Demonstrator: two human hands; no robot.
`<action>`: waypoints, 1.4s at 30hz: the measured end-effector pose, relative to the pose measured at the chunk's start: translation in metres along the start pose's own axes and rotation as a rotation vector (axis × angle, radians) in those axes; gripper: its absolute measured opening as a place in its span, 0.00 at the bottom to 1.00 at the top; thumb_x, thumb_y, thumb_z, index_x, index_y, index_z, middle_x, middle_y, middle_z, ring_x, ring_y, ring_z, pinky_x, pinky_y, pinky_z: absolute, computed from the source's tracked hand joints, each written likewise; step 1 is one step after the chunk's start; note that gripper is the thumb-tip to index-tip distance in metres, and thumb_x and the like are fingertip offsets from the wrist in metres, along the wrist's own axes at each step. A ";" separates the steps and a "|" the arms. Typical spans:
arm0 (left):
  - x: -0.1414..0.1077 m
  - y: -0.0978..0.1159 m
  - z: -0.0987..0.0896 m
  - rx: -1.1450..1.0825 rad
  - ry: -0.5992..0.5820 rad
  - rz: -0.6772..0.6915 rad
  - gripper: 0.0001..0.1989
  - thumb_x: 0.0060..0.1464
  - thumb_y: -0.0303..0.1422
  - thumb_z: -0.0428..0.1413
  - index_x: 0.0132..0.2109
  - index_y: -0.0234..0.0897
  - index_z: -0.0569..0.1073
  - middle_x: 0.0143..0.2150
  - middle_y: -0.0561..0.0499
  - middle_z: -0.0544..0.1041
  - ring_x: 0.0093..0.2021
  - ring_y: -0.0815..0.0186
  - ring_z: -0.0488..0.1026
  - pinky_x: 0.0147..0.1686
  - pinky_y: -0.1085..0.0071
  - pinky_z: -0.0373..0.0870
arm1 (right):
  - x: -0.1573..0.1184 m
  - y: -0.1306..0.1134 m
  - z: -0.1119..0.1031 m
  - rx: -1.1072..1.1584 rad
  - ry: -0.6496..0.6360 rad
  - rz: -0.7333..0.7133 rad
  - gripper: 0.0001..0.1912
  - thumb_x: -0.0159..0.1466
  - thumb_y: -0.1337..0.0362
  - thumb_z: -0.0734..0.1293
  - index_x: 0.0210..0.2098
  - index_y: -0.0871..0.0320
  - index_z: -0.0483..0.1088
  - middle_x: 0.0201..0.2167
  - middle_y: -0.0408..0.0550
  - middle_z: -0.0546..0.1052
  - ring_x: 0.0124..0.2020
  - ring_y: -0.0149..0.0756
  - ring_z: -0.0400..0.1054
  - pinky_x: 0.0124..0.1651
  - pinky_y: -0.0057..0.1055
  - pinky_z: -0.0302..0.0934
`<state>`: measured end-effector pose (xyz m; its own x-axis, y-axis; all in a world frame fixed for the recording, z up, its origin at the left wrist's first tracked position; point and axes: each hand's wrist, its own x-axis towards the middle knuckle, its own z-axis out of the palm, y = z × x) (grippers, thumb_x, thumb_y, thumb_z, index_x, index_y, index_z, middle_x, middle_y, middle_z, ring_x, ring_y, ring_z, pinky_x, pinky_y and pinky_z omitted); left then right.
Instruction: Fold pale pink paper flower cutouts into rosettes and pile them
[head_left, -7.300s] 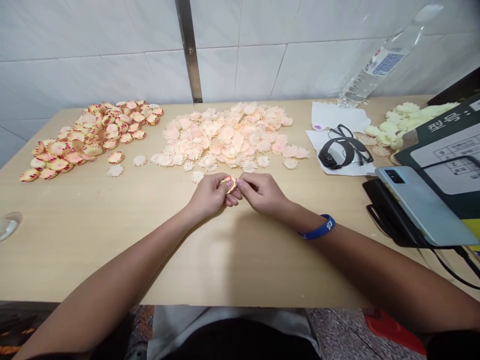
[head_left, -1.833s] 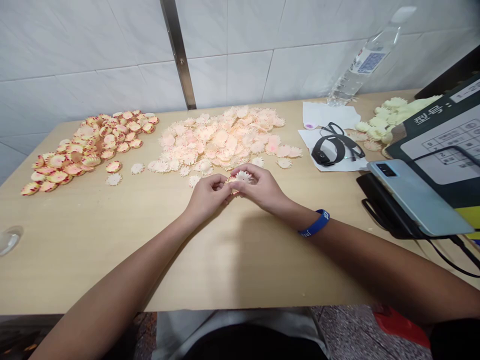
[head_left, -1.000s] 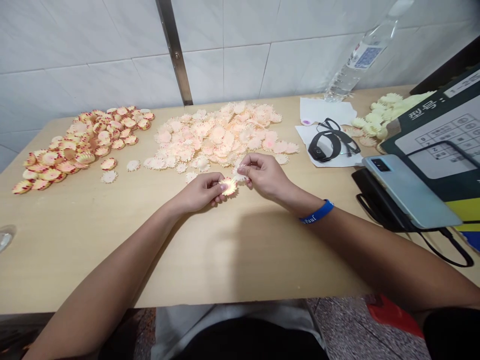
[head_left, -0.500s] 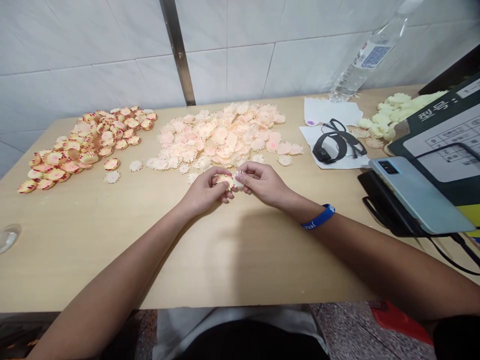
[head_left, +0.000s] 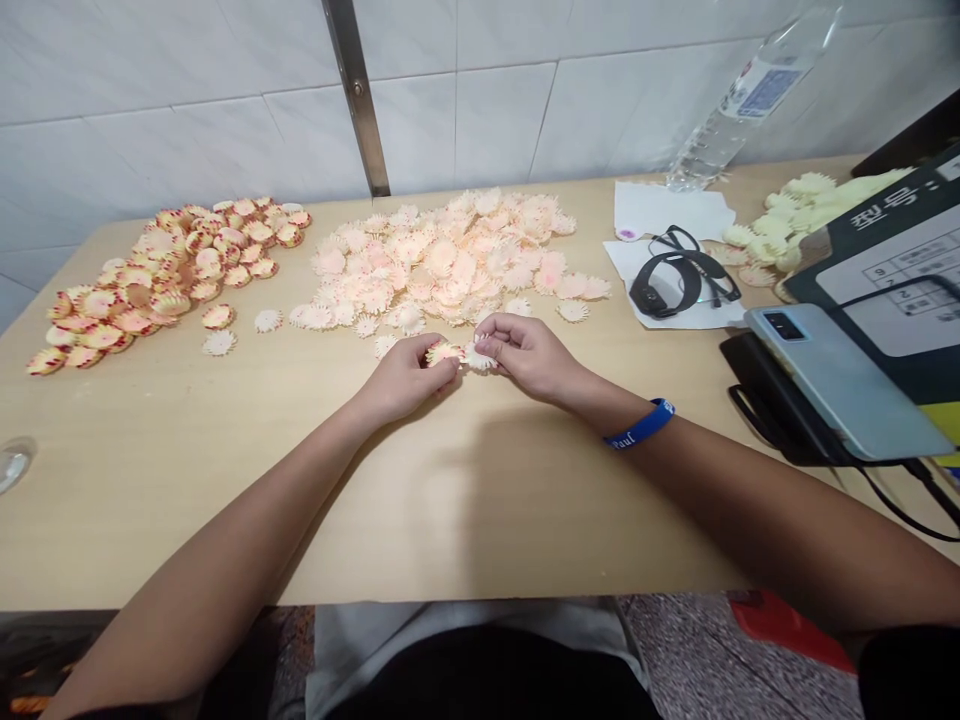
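Observation:
Between thumb and fingers, my left hand [head_left: 409,378] pinches a yellowish flower-shaped disc [head_left: 442,354] with red-tipped edges. My right hand [head_left: 525,355] grips a paler, whitish disc [head_left: 480,355] with a toothed rim, its edge meeting the other disc. Both hands are close together above the table, just in front of a heap of pale pink toothed discs [head_left: 442,260]. To the left lies a pile of yellow discs with red edges [head_left: 165,265]. A red-edged disc [head_left: 218,316] and a pale one [head_left: 220,343] lie apart from it.
At right a pale blue phone [head_left: 847,380] rests on a black case with cables. Behind it are glasses and a black wristband [head_left: 664,289] on white paper [head_left: 724,314], a plastic bottle [head_left: 720,120] and light green discs [head_left: 787,215]. A clear round object [head_left: 13,464] sits at far left.
The two discs have come slightly apart sideways, and my left fingers have curled further under. The view has shifted a little; the piles look the same.

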<state>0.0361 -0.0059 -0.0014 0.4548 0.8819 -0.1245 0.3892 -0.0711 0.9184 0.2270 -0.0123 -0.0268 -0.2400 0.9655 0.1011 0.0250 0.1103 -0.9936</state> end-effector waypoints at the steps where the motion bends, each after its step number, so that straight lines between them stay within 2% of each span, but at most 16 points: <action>1: 0.000 0.000 -0.001 0.002 -0.016 0.001 0.09 0.54 0.33 0.54 0.27 0.35 0.67 0.21 0.55 0.68 0.21 0.72 0.63 0.21 0.76 0.58 | 0.000 0.000 -0.001 0.001 -0.018 0.002 0.13 0.58 0.56 0.71 0.28 0.59 0.67 0.20 0.39 0.66 0.22 0.26 0.60 0.25 0.25 0.53; 8: 0.001 0.000 0.002 -0.076 -0.005 0.035 0.06 0.53 0.31 0.55 0.29 0.35 0.69 0.23 0.53 0.71 0.24 0.71 0.68 0.27 0.75 0.65 | 0.000 0.000 -0.001 0.048 -0.046 0.033 0.16 0.56 0.54 0.73 0.32 0.59 0.68 0.22 0.40 0.69 0.23 0.27 0.62 0.27 0.26 0.56; 14: 0.000 -0.004 0.006 -0.178 0.015 0.030 0.06 0.51 0.32 0.57 0.31 0.35 0.69 0.26 0.51 0.74 0.26 0.70 0.71 0.30 0.73 0.69 | 0.000 -0.001 -0.001 -0.007 -0.064 0.090 0.14 0.56 0.56 0.72 0.35 0.60 0.70 0.21 0.40 0.70 0.22 0.27 0.61 0.24 0.25 0.54; 17: 0.000 -0.005 0.007 -0.193 0.039 0.043 0.06 0.51 0.32 0.57 0.30 0.35 0.69 0.24 0.52 0.73 0.25 0.70 0.70 0.30 0.73 0.69 | -0.002 -0.005 0.000 -0.059 -0.082 0.085 0.14 0.57 0.56 0.72 0.33 0.60 0.70 0.21 0.40 0.69 0.23 0.27 0.61 0.25 0.25 0.53; 21: 0.001 -0.006 0.008 -0.211 0.072 0.042 0.06 0.50 0.33 0.59 0.30 0.34 0.71 0.24 0.52 0.73 0.26 0.69 0.70 0.29 0.73 0.68 | -0.003 -0.011 0.002 -0.212 -0.094 0.046 0.13 0.59 0.56 0.69 0.28 0.60 0.69 0.18 0.37 0.62 0.22 0.25 0.53 0.25 0.26 0.45; 26: 0.000 -0.008 0.010 -0.125 0.141 0.042 0.07 0.50 0.34 0.58 0.29 0.35 0.72 0.24 0.53 0.73 0.27 0.69 0.70 0.29 0.73 0.65 | -0.004 -0.011 0.005 -0.408 -0.092 -0.032 0.18 0.62 0.57 0.64 0.19 0.59 0.60 0.18 0.37 0.56 0.23 0.26 0.49 0.26 0.28 0.42; 32: -0.001 -0.009 0.014 -0.044 0.233 0.031 0.07 0.48 0.34 0.58 0.28 0.34 0.74 0.26 0.52 0.75 0.29 0.67 0.71 0.29 0.74 0.66 | -0.007 -0.007 0.011 -0.510 -0.007 -0.100 0.19 0.62 0.61 0.62 0.18 0.58 0.53 0.18 0.38 0.52 0.22 0.26 0.47 0.25 0.29 0.41; 37: 0.000 -0.011 0.015 -0.043 0.269 0.014 0.08 0.48 0.34 0.58 0.27 0.34 0.74 0.26 0.51 0.76 0.30 0.67 0.72 0.30 0.74 0.67 | -0.006 -0.006 0.011 -0.544 -0.002 -0.119 0.15 0.61 0.64 0.61 0.18 0.58 0.59 0.17 0.39 0.56 0.22 0.27 0.50 0.26 0.29 0.42; 42: 0.001 -0.011 0.015 -0.082 0.237 -0.005 0.09 0.50 0.35 0.58 0.28 0.33 0.75 0.27 0.49 0.79 0.30 0.66 0.74 0.32 0.71 0.70 | -0.005 -0.007 0.011 -0.541 0.016 -0.136 0.14 0.60 0.66 0.61 0.18 0.59 0.60 0.17 0.39 0.56 0.21 0.26 0.50 0.26 0.29 0.43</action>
<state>0.0441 -0.0107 -0.0173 0.2486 0.9675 -0.0467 0.3199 -0.0365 0.9467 0.2176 -0.0206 -0.0210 -0.2616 0.9371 0.2313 0.4901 0.3354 -0.8046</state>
